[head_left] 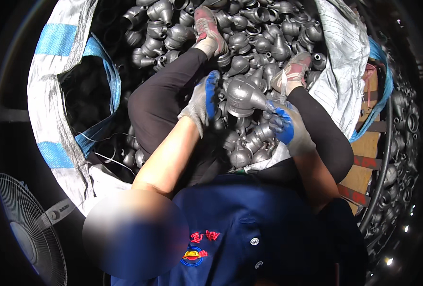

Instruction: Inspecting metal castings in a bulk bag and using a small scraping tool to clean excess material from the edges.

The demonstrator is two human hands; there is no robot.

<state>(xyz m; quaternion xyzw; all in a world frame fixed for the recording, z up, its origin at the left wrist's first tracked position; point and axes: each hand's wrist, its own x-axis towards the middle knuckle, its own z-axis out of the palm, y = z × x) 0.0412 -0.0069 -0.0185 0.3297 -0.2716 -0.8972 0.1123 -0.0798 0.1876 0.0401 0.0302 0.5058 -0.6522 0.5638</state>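
Note:
Pinched by its narrow neck in my right hand (290, 128) is a grey metal reducer pipe fitting (244, 97), bulbous with a wide rimmed end. The wide end points left, toward my left hand (204, 100). That hand is open beside the fitting, apart from it, its fingers stretched and nothing in them. Both hands wear grey gloves with blue coating. A narrow pale flat strip (283, 88) stands up by my right fingers; I cannot tell whether they hold it. Beneath lie many similar grey metal fittings (256, 138).
My legs spread over the heap, with pink shoes (295, 68) resting on it. A white bulk bag (44, 105) with blue straps (111, 76) surrounds the fittings. A fan (27, 233) stands lower left. Wooden slats (364, 148) and more fittings (402, 157) lie at the right.

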